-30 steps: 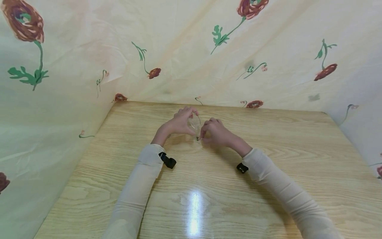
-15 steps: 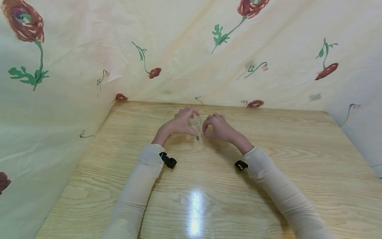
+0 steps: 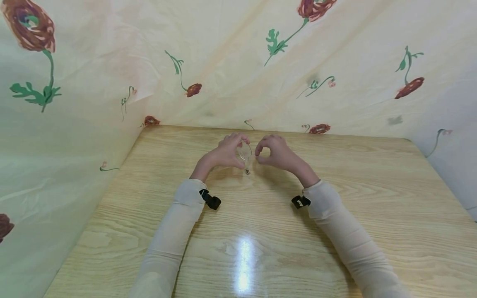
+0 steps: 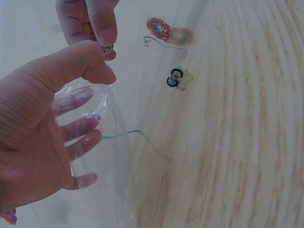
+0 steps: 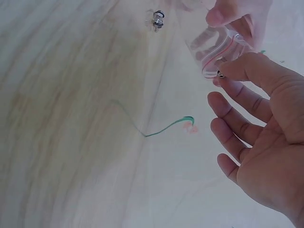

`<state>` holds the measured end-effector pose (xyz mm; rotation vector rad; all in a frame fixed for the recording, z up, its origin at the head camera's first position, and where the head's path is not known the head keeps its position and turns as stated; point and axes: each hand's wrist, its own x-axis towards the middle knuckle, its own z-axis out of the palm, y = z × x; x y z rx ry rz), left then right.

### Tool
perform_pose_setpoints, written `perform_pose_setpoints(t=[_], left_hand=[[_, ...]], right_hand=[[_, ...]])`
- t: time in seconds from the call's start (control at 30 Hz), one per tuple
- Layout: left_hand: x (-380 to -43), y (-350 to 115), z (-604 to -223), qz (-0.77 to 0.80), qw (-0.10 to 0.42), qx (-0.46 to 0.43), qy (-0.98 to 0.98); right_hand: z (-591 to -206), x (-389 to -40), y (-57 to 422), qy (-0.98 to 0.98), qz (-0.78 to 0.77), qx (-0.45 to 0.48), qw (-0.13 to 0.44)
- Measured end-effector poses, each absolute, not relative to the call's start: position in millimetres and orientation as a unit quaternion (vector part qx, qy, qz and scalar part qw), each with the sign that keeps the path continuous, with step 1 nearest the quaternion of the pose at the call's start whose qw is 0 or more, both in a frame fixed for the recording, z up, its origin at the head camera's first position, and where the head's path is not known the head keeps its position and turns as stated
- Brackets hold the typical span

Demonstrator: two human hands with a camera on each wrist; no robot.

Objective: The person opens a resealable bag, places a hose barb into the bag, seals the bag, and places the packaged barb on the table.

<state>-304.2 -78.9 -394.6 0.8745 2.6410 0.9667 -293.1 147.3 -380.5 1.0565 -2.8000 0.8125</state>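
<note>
Clear plastic bag [image 4: 121,161], one, red line along its mouth; in the left hand [image 3: 225,152], between the two hands above the table's far half. Left grip: thumb and fingers curved about the bag, four fingers showing through the film.

Small metal piece [image 5: 221,74], one, beside the bag's mouth; pinched between thumb and forefinger of the right hand [image 3: 277,155], other fingers loosely bent.

Black-ringed metal fitting [image 4: 175,77], lying on the wood-grain table [image 3: 238,219], near the bag.

Black wrist straps [image 3: 210,200], two; pale mark on the right one, too small to read.

Flower-patterned cloth [image 3: 231,54], behind the table.
</note>
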Motion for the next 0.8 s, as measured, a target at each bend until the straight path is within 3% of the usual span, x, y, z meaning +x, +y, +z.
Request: perform_pose_setpoints(t=[0.8], left_hand=[[-304, -79, -393, 0.327, 0.102, 0.291, 0.894]], right_hand=[[-369, -293, 145, -0.903, 0.29, 0.314, 0.054]])
